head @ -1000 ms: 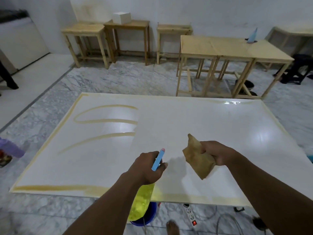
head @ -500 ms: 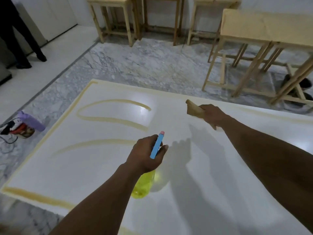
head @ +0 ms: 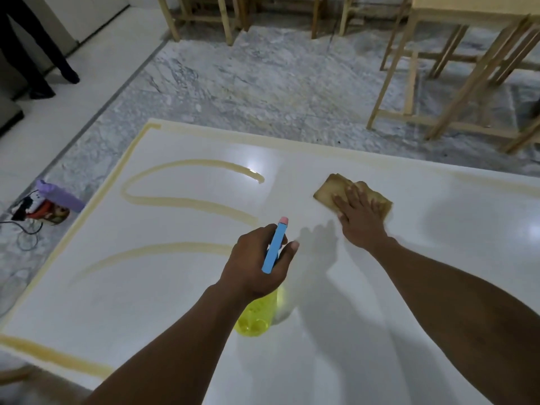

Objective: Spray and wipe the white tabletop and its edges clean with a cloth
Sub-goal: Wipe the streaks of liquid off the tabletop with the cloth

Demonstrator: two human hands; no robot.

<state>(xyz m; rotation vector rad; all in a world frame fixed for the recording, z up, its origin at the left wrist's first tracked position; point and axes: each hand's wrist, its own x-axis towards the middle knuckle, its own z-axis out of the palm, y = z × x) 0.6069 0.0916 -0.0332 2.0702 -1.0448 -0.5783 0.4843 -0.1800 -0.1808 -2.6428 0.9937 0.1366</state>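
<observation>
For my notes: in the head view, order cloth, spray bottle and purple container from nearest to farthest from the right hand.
1. Cloth, under the right hand.
2. Spray bottle, to its left, in the left hand.
3. Purple container, on the floor, far left.

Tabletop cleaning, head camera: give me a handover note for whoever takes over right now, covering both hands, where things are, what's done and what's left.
Left hand grips the spray bottle, held above the near middle of the white tabletop, nozzle pointing away.
Right hand lies flat, fingers straight, pressing the brown cloth onto the tabletop beyond the bottle.
Done: the surface right of the cloth looks free of streaks.
Left: the looping yellowish streak at far left, the curved streak nearer, and the yellowish bands along the edges are not yet wiped.
</observation>
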